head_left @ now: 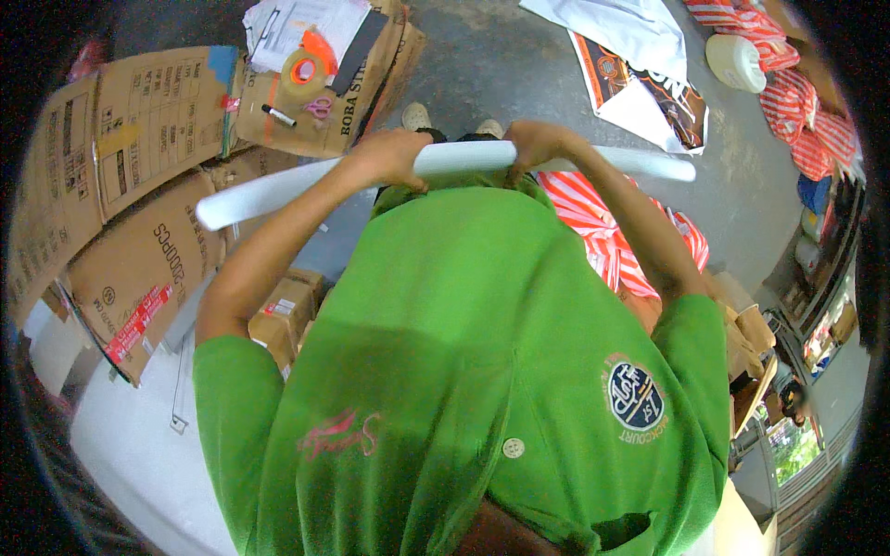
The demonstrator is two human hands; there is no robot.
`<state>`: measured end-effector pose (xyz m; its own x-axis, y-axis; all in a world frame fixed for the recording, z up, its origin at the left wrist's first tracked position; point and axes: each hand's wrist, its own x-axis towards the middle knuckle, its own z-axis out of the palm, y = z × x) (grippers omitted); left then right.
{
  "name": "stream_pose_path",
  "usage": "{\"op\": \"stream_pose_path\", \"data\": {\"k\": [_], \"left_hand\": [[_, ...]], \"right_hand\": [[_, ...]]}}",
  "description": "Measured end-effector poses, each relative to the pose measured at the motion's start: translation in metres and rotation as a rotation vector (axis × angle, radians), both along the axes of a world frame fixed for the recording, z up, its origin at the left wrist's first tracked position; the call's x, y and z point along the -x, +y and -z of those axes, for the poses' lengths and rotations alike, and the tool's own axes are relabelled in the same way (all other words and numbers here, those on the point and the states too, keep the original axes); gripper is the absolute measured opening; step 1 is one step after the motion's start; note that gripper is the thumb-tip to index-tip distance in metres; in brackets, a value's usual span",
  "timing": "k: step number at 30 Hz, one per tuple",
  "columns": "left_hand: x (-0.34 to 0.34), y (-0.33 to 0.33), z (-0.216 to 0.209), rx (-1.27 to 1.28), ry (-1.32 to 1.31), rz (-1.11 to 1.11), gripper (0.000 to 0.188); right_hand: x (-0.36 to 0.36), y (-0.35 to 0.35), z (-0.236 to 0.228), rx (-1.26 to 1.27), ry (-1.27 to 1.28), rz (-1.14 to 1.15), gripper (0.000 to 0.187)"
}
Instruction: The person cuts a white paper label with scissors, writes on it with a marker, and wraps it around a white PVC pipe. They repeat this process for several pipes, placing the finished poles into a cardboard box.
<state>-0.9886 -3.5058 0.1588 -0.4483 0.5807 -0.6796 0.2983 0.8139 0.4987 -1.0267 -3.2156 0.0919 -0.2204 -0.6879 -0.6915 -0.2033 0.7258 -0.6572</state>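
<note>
A long, pale white roll (464,159) lies crosswise in front of my waist, its left end nearer to me and lower in the picture. Around its left part my left hand (394,156) is closed, thumb toward my body. My right hand (538,144) grips it a short way along, to the right of the middle. Both ends of the roll stick out past my forearms. What the roll is made of I cannot tell for certain; its surface looks smooth and slightly translucent.
Left stand large cardboard boxes (139,250). On a carton (348,120) lie papers (287,37), an orange tape dispenser (318,51), pink scissors (319,108) and a marker (278,116). Right are white sheets (640,46), a plastic jug (732,63) and red-striped bundles (593,218).
</note>
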Motion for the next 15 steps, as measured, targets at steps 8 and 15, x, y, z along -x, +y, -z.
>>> {"op": "stream_pose_path", "data": {"k": [8,15], "left_hand": [[-0.013,-0.012,0.027,-0.089,-0.121,-0.017,0.066],[-0.002,-0.006,0.038,-0.167,-0.266,-0.042,0.057]], "right_hand": [[-0.004,0.001,-0.020,0.031,-0.119,0.040,0.059],[-0.010,0.001,-0.022,-0.168,0.055,-0.078,0.068]]}}
